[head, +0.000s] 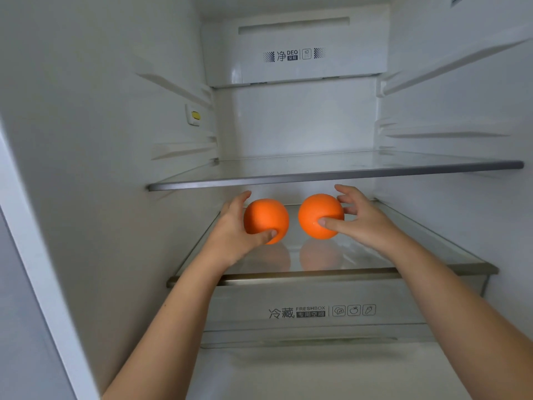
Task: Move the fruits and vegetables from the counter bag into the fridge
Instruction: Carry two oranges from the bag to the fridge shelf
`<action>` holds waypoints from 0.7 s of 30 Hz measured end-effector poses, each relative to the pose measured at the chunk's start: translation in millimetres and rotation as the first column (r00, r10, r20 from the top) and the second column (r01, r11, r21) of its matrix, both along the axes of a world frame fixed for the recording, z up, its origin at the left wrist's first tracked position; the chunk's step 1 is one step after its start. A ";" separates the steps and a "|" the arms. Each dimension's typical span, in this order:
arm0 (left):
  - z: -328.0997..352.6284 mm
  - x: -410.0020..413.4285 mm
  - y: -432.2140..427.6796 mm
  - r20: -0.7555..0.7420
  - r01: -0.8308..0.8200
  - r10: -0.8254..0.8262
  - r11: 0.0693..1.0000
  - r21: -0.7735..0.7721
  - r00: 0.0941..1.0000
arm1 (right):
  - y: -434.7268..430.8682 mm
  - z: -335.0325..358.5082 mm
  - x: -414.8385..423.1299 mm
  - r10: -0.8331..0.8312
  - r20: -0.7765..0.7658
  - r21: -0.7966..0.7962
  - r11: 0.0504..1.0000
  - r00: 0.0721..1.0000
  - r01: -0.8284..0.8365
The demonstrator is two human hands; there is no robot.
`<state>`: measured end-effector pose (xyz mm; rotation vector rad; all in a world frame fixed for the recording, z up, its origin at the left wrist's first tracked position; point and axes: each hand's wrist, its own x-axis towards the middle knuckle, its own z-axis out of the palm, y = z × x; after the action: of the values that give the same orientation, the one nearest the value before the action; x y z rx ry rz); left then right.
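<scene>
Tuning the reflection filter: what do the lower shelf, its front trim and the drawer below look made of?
Lower shelf: likely clear glass, glossy; it mirrors the left orange and right orange. Front trim: metal or metal-look plastic, dull satin sheen; cannot tell which. Drawer: translucent frosted plastic, by its cloudy see-through front and printed label.

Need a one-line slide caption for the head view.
Left hand holds the left orange, right hand holds the right orange, side by side at the fridge's lower glass shelf.
</scene>
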<state>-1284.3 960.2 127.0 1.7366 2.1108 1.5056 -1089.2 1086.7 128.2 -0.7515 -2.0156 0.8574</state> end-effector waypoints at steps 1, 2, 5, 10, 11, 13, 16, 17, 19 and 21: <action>0.3 1.1 -2.6 -0.017 -0.013 0.013 1.000 0.006 1.000 | -2.1 1.1 2.1 -0.020 0.003 -0.004 1.000 1.000 0.020; 0.4 2.0 -5.6 -0.031 -0.027 0.027 1.000 0.013 0.999 | -5.3 1.9 4.6 -0.043 0.010 -0.001 0.999 0.999 0.043; -0.6 7.0 -17.5 -0.097 -0.072 0.075 0.997 0.037 0.992 | -19.6 2.2 13.0 -0.120 0.034 0.054 0.992 0.992 0.118; -12.5 25.3 -41.2 -0.243 -0.121 0.142 0.988 0.098 0.960 | -60.1 -11.8 16.5 -0.225 0.082 0.274 0.942 0.971 0.195; -15.6 28.6 -46.1 -0.280 -0.122 0.148 0.987 0.109 0.949 | -68.6 -16.7 16.0 -0.264 0.093 0.327 0.919 0.960 0.221; -23.2 32.6 -54.9 -0.357 -0.133 0.167 0.984 0.118 0.919 | -85.8 -26.5 14.5 -0.316 0.097 0.417 0.874 0.944 0.249; -34.3 40.9 -70.4 -0.442 -0.162 0.201 0.979 0.124 0.874 | -109.2 -39.1 11.7 -0.352 0.089 0.522 0.813 0.932 0.257; -38.1 43.4 -76.0 -0.471 -0.156 0.196 0.980 0.123 0.860 | -116.1 -43.5 10.4 -0.362 0.090 0.557 0.790 0.928 0.254; -45.8 47.1 -87.9 -0.515 -0.138 0.182 0.983 0.124 0.838 | -130.3 -51.5 8.2 -0.384 0.082 0.606 0.751 0.920 0.260; -54.4 49.4 -100.9 -0.541 -0.123 0.180 0.983 0.140 0.821 | -147.1 -58.9 6.7 -0.412 0.076 0.631 0.725 0.908 0.276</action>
<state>-1234.9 859.3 72.5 2.3216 2.5175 1.2570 -1082.5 939.7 69.3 -0.8184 -2.0608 -0.1213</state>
